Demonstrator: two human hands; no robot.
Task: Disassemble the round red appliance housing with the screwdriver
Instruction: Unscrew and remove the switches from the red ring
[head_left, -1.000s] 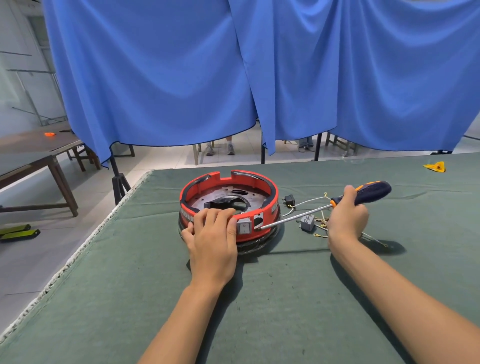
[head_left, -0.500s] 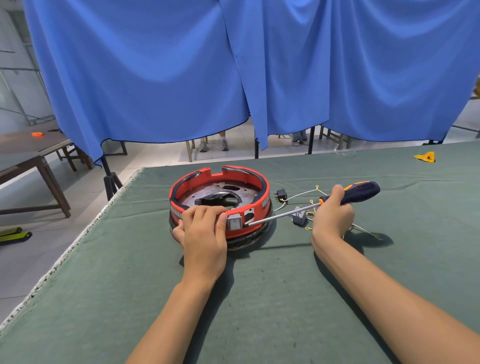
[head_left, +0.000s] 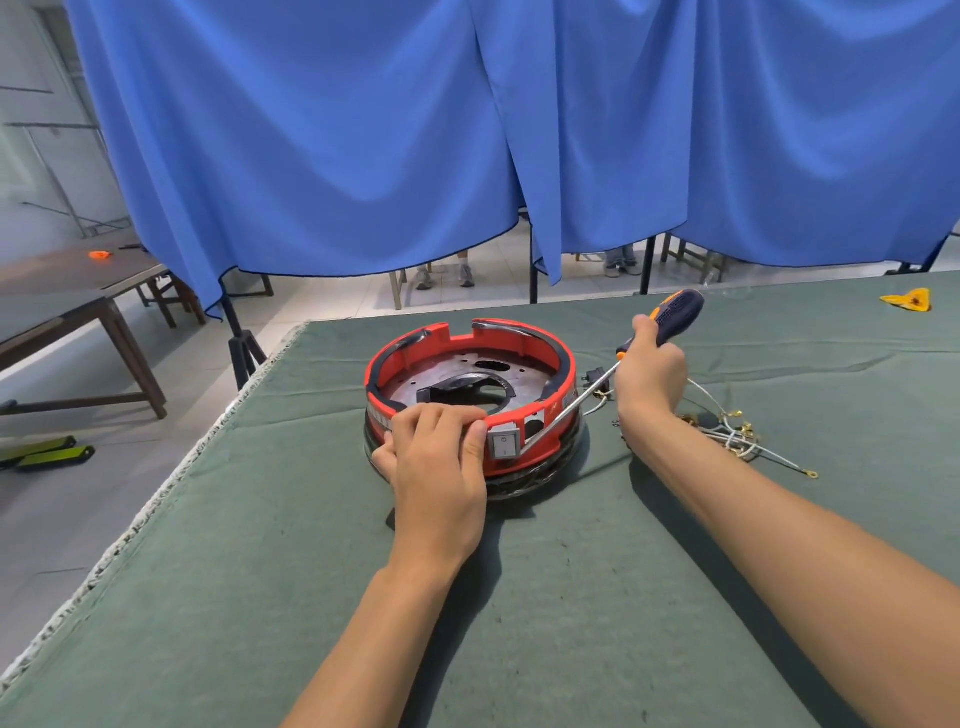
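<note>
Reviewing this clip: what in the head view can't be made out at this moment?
- Screwdriver tip: ends beside the grey rocker switch on the red housing; too small to tell what it engages.
- Near housing wall: covered by the left hand.
- Loose wires: partly behind the right hand and forearm.
- Yellow item: too small to identify.
- People behind the blue curtain: only feet show.

The left hand (head_left: 439, 462) lies in the middle of the frame, fingers (head_left: 441, 415) curled forward. The right hand (head_left: 649, 371), right of centre, is closed in a fist, forearm stretched.
</note>
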